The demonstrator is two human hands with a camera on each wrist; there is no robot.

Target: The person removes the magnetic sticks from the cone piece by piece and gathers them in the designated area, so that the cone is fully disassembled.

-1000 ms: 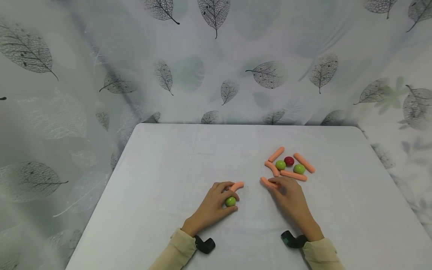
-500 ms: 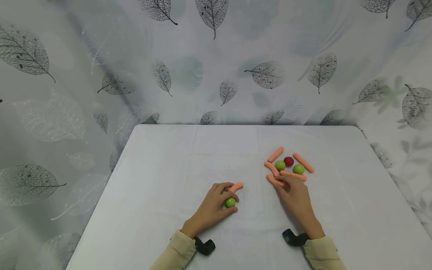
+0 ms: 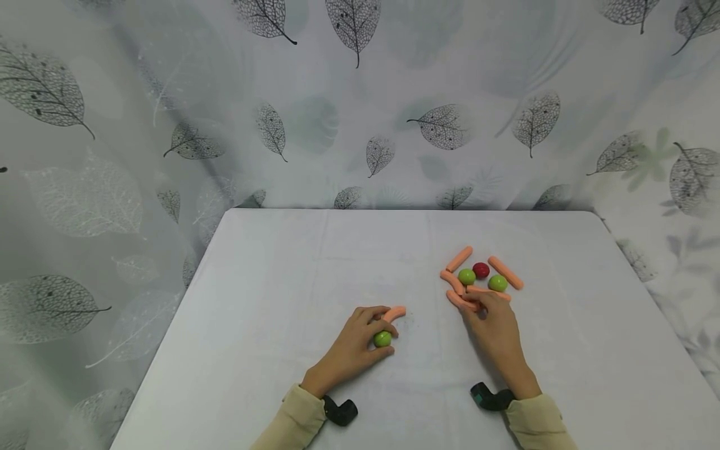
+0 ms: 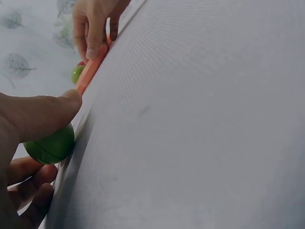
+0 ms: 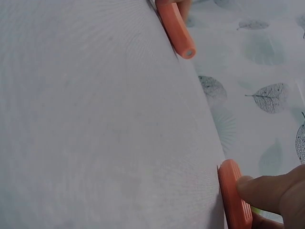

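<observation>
In the head view my left hand [image 3: 351, 340] curls its fingers and thumb around a shiny green ball [image 3: 382, 339]. A curved orange sausage-shaped stick [image 3: 396, 312] pokes out beyond its fingers, partly hidden by them. The left wrist view has the thumb over the green ball [image 4: 52, 143]. My right hand [image 3: 495, 325] pinches another curved orange stick [image 3: 457, 301] on the table, its far end covered by the fingers. From the right wrist, the thumb presses against this ribbed orange stick [image 5: 233, 191]; the left hand's stick [image 5: 178, 33] shows a small hole in its end.
Beyond the right hand lie more orange sticks [image 3: 505, 272], grouped around two green balls [image 3: 467, 277] and a red ball [image 3: 480, 270]. A white cloth covers the table [image 3: 292, 269]. Behind hangs a leaf-patterned curtain [image 3: 315, 169].
My right hand has moved slightly right and away from me, bringing its orange stick up against the grouped pieces. The left hand has stayed in place with the green ball.
</observation>
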